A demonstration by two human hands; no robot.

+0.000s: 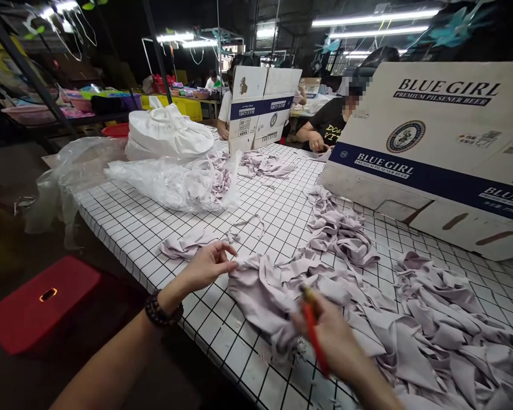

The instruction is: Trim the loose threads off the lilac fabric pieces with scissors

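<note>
We count 2 hands. The left hand (208, 266) pinches the corner of 1 lilac fabric piece (260, 290) between thumb and fingertips. The right hand (337, 341) is closed round 1 red-handled tool (314, 336), too blurred to tell its type. The piece lies at the near end of 1 fabric pile (444, 330), too tangled to count. 1 loose piece (183, 246) sits just left of the left hand. 2 boxes: the big carton (436, 159) walls the pile on the right, the small carton (260, 105) stands at the far edge. 1 plastic bag (171, 182), 1 white bundle (166, 134). The table (128, 222) edge runs just under the left wrist. Bare grid shows between bag and pile. 1 red stool (38, 302) is off the edge.
</note>
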